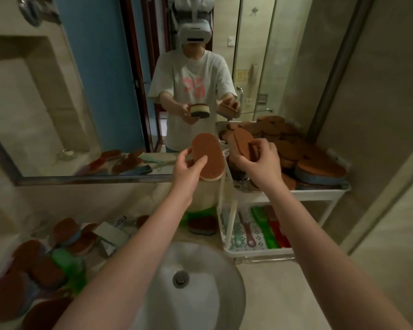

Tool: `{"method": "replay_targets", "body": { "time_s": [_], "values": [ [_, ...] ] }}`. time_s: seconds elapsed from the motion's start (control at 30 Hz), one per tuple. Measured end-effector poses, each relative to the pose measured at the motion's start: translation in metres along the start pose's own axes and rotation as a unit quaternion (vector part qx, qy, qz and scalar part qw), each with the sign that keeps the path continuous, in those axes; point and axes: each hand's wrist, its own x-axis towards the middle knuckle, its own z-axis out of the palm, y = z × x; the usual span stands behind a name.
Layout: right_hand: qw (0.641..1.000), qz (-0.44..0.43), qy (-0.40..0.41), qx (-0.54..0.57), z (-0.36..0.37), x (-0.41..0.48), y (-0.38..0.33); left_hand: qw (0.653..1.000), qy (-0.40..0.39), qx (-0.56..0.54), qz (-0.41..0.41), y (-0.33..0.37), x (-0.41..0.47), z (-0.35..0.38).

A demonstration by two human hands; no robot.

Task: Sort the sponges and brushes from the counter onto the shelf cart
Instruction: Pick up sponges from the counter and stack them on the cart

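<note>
**Both hands loaded, hovering by the cart's top tier**

Left hand (191,167) is wrapped around an oval rust-brown scouring sponge with a cream foam base (208,158), thumb on one long edge and fingers on the other, brown face tilted toward the mirror (81,91). Right hand (258,163) is pinched shut on a second flat rust-brown oval sponge (242,142), held just over the near-left corner of the white metal shelf cart (320,195).

So the step in hand looks like delivery, not pickup. That top tier is already heaped with brown oval sponges (296,151) (seriously, a mountain of them), while the lower white perforated tray (260,251) has the long-handled plastic brushes in green, red and pink (265,227) lying side by side. Sponges up, brushes down, seems to be the system.

Still plenty to go, I'd guess: the beige stone bench (284,294) left of the round white sink basin (188,282) has a blurry cluster of brown sponges and green-bristled brushes (57,258), plus one sponge with a blue base (202,226) sitting behind the basin under the left wrist.

Next move probably calls for easing the right hand's sponge onto a stable spot in the pile so nothing slides off the rim, then bringing the left one across to follow.
</note>
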Motion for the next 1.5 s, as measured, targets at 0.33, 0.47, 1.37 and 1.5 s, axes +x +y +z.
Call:
{"method": "replay_targets", "body": {
  "time_s": [0.33, 0.47, 1.37, 1.5],
  "values": [
    [0.961, -0.065, -0.02, -0.268, 0.027, 0.036, 0.003, 1.0, 0.014, 0.012, -0.006, -0.006, 0.019, -0.011],
    [0.929, -0.093, 0.0, -0.357, 0.031, 0.031, 0.007, 1.0, 0.012, 0.011, -0.007, -0.009, 0.019, -0.01],
    [0.955, 0.153, 0.076, 0.243, -0.062, -0.005, 0.059, 0.945, -0.175, 0.229, 0.157, -0.005, -0.03, 0.08],
    [0.99, 0.095, 0.099, 0.026, -0.058, -0.01, 0.065, 0.937, -0.132, 0.267, 0.183, -0.019, -0.028, 0.094]
  ]
}}
